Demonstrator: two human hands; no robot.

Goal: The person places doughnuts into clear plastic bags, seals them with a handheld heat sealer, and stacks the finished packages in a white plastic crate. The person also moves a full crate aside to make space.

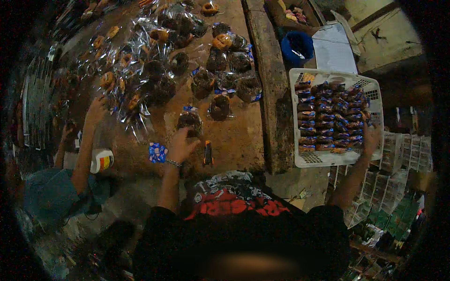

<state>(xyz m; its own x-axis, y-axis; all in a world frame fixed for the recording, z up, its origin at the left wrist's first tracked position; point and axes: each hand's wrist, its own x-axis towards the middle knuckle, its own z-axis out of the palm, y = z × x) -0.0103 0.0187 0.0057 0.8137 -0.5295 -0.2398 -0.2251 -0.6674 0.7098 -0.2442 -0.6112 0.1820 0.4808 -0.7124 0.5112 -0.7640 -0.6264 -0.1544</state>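
Note:
My left hand [182, 144], with a chain bracelet at the wrist, is at the near edge of a bagged dark doughnut [189, 120] on the wooden table [239, 140]. Its fingers overlap the clear bag; how firmly they grip is unclear. Just right of that hand lies an orange-and-black cutter or stapler [208, 152]. Blue printed labels [157, 152] lie left of the wrist. My right hand [371, 138] reaches inside the right wall of a white plastic crate [294, 123], beside rows of packaged doughnuts [330, 117]. Blur and shadow hide what its fingers hold.
Many bagged doughnuts [154, 66] cover the table's far left. Another bagged doughnut [220, 107] sits nearer. A raised wooden beam [272, 87] separates table and crate. Behind the crate stands a blue bucket [297, 45]. A co-worker's arm [88, 140] reaches in, near a white tub [102, 161].

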